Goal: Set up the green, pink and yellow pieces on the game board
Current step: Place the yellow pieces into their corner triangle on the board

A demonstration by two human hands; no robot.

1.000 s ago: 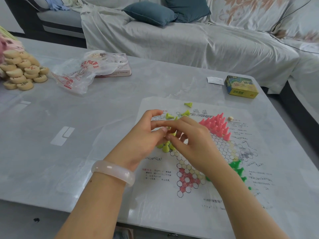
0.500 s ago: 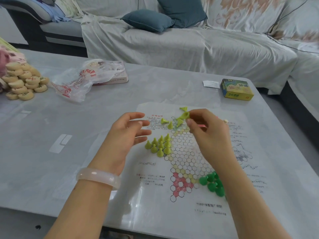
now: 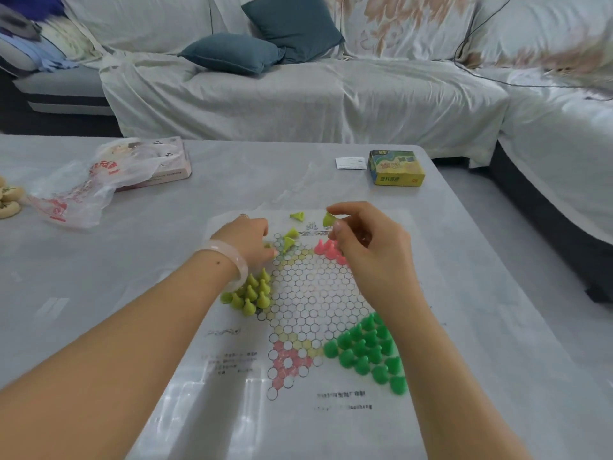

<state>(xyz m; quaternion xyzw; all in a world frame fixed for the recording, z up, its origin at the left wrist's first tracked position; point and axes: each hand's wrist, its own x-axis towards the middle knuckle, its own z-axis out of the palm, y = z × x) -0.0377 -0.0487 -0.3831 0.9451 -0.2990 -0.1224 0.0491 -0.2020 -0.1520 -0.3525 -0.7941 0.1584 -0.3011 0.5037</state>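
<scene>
Fingers and thumb of the right hand [image 3: 368, 257] are pinched on one small yellow-green cone-shaped plastic piece [image 3: 328, 220], which is held just above the far edge of the printed paper game board [image 3: 308, 293]. At the left hand [image 3: 247, 242] the fingertips are curled down among the loose yellow pieces at the board's far-left corner; whether a piece is actually gripped there cannot be told, since the fingertips are hidden behind the hand.

A cluster of upright yellow-green pieces [image 3: 250, 295] is already stood in the left point of the star, beside the left wrist with its pale bangle [image 3: 229, 260]. Three more yellow-green cones lie tipped over or loose near the top of the board [image 3: 297, 216]. Pink pieces [image 3: 326, 249] are grouped at the upper right point, partly hidden by the right hand. Dark green pieces [image 3: 368, 351] are set in a full triangle at the lower right point.

The yellow step is judged to be in hand, with green apparently finished. Next, the pinched cone is to be carried to an open circle beside the yellow cluster and set down base first, and the fallen cones are then to be gathered.
</scene>
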